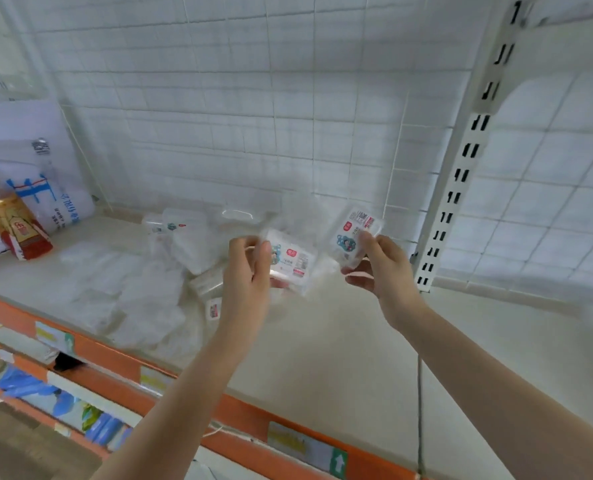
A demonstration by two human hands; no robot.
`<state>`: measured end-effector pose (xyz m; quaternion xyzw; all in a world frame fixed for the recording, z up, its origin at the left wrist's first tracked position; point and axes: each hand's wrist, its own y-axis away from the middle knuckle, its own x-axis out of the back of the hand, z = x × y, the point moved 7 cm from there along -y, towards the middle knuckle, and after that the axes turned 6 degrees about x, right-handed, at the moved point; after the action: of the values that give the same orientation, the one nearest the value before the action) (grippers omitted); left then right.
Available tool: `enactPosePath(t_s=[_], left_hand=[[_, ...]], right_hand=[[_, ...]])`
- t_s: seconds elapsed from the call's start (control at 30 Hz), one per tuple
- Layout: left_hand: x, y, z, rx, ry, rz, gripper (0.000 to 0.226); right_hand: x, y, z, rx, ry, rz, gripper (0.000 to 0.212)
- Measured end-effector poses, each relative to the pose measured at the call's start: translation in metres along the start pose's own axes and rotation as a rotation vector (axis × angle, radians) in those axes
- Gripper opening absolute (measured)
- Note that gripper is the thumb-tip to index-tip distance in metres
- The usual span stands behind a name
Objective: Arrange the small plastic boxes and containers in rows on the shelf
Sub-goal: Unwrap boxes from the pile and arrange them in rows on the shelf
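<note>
My left hand [248,271] grips a small clear plastic box with a printed label [293,261], held above the white shelf [340,341]. My right hand [380,265] pinches a second labelled clear box [355,237], tilted up and just right of the first. Both boxes hang in the air near the middle of the shelf. Behind and left of my hands lies a loose pile of more clear boxes and containers [184,244], blurred, some in plastic wrapping [125,289].
A drink bottle with a red-gold label [9,216] leans at the far left beside white packaged goods [53,202]. A slotted white upright [461,161] stands at the right. The shelf's orange front edge [115,358] carries price tags; a lower shelf holds blue packets [63,400].
</note>
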<state>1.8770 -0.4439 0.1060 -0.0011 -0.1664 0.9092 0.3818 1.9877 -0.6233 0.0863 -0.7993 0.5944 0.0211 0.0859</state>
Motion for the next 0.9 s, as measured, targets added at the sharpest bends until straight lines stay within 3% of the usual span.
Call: enactPosePath(t_s=[0.1,0.2,0.33,0.53,0.7,0.9], left_hand=[[-0.042,0.017,-0.007,0.162,0.257,-0.113,0.005],[-0.089,0.042,-0.004,0.251,0.382,-0.269,0.007],[-0.153,0.08,0.01,0.315,0.441,-0.494,0.022],[-0.236,0.139,0.032,0.384,0.485,-0.8,0.039],[-0.298,0.187,0.058,0.289,0.387,-1.016,0.068],[-0.368,0.244,0.091,0.181,0.29,-1.096,0.066]], right_hand=[[0.053,0.023,0.001,-0.018,-0.035,0.059,0.014],[0.11,0.05,-0.003,0.019,-0.035,0.142,0.027],[0.185,0.09,-0.015,0.104,0.06,0.33,0.05],[0.275,0.141,-0.031,0.146,0.13,0.552,0.047],[0.346,0.178,-0.042,0.155,0.133,0.656,0.044],[0.431,0.213,-0.058,0.157,0.194,0.731,0.052]])
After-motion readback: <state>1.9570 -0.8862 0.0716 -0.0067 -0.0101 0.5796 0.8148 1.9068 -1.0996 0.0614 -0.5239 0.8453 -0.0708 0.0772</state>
